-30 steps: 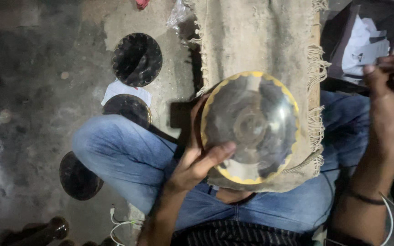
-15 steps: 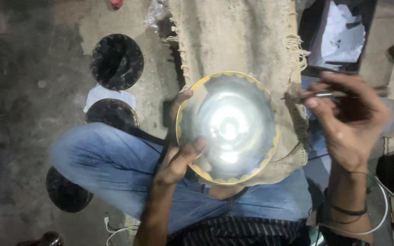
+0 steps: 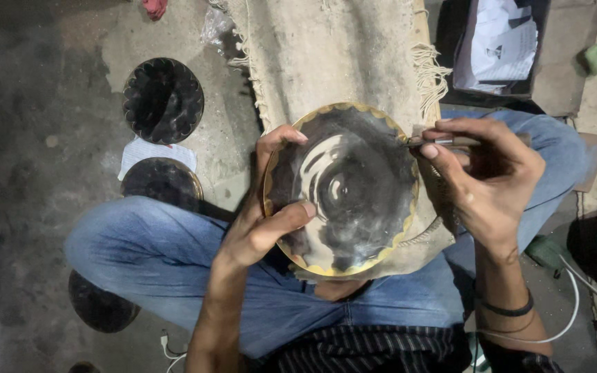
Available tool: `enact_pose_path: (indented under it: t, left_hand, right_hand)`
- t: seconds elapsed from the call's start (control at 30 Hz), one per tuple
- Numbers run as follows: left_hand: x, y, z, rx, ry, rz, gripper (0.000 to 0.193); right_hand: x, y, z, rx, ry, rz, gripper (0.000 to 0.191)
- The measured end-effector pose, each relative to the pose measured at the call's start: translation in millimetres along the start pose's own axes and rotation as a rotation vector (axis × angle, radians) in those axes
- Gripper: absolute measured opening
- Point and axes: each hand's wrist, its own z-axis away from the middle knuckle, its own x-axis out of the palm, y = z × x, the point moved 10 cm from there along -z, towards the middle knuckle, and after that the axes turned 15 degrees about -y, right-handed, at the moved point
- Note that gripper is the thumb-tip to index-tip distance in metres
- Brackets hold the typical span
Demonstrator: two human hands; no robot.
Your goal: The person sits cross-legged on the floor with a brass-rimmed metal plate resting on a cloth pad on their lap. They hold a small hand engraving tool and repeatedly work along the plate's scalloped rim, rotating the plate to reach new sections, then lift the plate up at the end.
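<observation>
Round dark metal plate with a scalloped gold rim (image 3: 343,190) rests on the lap cloth. Left hand (image 3: 264,221) clamps its near-left edge; right hand (image 3: 485,179) pinches a thin engraving tool (image 3: 443,141) at the far-right rim. Rim work underway; next stroke likely needs a steady plate.

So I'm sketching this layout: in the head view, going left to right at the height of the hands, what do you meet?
Dark plate on the floor → left hand → round plate with gold rim → thin tool → right hand.
</observation>
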Motion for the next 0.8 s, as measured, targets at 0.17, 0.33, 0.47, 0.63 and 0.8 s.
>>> enact_pose_path:
  t: [0.17,0.33,0.47,0.63,0.8]
  left_hand:
    - [-1,-4,2,-0.077,0.042,-0.087,0.082]
    - [0,-6,5,-0.134,0.070,-0.001,0.079]
    - [-3,-3,4,-0.139,0.080,-0.077,0.077]
    - [-8,-10,2,-0.172,0.103,-0.077,0.081]
    - [-7,-10,1,-0.165,0.100,-0.098,0.080]
  right_hand:
    - [4,-14,2,-0.033,0.053,0.069,0.020]
    - [2,-30,-2,-0.030,0.110,0.122,0.021]
    - [5,-38,-4,-0.010,0.099,0.218,0.019]
    - [9,-38,-6,-0.044,0.069,0.257,0.016]
    - [9,-34,-8,-0.051,0.073,0.194,0.014]
